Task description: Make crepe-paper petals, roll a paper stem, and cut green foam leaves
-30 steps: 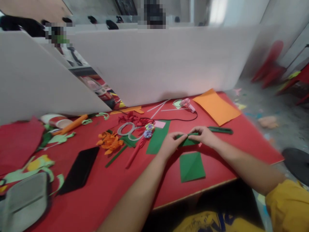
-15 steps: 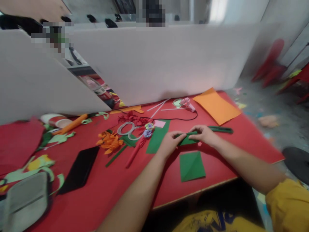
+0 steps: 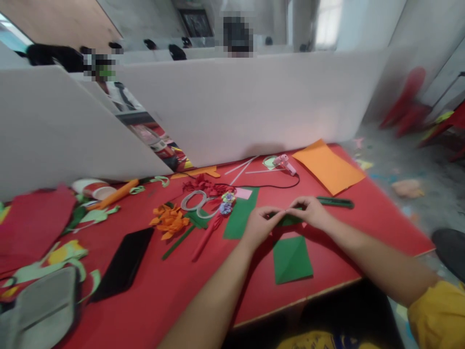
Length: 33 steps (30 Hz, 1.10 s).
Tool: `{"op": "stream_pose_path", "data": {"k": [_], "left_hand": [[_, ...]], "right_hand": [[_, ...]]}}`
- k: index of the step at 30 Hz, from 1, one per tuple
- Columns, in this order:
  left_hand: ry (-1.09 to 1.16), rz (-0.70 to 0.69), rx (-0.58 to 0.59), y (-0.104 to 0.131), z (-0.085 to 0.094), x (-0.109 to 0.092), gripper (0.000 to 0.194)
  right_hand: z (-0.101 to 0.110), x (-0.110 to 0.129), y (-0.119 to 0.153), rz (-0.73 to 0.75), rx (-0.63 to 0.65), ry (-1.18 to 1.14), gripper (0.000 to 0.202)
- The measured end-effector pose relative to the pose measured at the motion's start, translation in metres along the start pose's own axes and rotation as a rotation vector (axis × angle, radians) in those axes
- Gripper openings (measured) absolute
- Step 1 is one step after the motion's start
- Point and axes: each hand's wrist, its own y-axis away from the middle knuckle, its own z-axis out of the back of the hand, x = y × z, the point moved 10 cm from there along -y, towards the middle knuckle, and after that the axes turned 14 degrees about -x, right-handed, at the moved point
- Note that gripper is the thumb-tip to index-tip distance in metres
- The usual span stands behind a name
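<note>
My left hand (image 3: 264, 224) and my right hand (image 3: 308, 211) are closed on a piece of green paper (image 3: 290, 218), their thumbs and fingertips meeting along its upper edge. The fingers cover much of the paper, so how it is folded cannot be made out. Nearer the table's front edge lies a green paper square (image 3: 292, 260) with a diagonal crease. Just beyond my right hand is a green box cutter (image 3: 336, 202). Left of my hands, a larger green sheet (image 3: 240, 217) carries a small pink paper (image 3: 243, 193).
Scissors (image 3: 198, 202), orange paper petals (image 3: 170, 220), a red paper stem with small flowers (image 3: 207, 235) and a black phone-like slab (image 3: 123, 264) lie left on the red table (image 3: 254, 286). A pink glue gun (image 3: 285, 164) and orange sheet (image 3: 329, 166) lie farther back. A white partition (image 3: 254, 106) stands behind.
My fingertips have come closer together along the paper's upper edge, and less green shows between them. The whole view has shifted slightly, with the table appearing lower.
</note>
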Motion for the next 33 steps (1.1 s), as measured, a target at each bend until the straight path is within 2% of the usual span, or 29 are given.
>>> {"op": "stream_pose_path", "data": {"k": [3,9,11,14,17,23,26,29,33], "left_hand": [[-0.050,-0.076,-0.028,0.001,0.003,-0.007,0.027],[-0.128,-0.275,-0.087,0.006,0.008,-0.031,0.023],[-0.124,-0.296,-0.115,0.005,0.013,-0.034,0.023],[-0.089,-0.224,-0.115,0.001,0.016,-0.028,0.025],[-0.044,-0.142,-0.087,-0.002,0.016,-0.020,0.033],[0.144,-0.006,-0.093,-0.007,0.017,-0.008,0.052],[0.197,0.053,-0.120,-0.009,0.018,-0.001,0.059],[0.173,0.046,-0.123,-0.009,0.018,0.000,0.053],[0.150,0.023,-0.118,-0.008,0.017,-0.002,0.047]], "right_hand": [[0.002,0.001,-0.001,0.032,-0.016,0.028,0.038],[0.011,0.006,-0.004,0.102,-0.075,0.106,0.023],[0.015,0.006,-0.006,0.106,-0.094,0.138,0.021],[0.022,0.007,-0.010,0.112,-0.118,0.158,0.026],[0.028,0.001,-0.014,0.051,-0.128,0.117,0.034],[0.028,-0.001,-0.014,-0.038,-0.160,-0.159,0.043],[0.014,0.000,-0.006,-0.111,-0.084,-0.270,0.042],[0.000,0.005,0.000,-0.114,0.038,-0.253,0.041],[0.001,0.008,-0.001,-0.121,0.061,-0.274,0.038]]}}
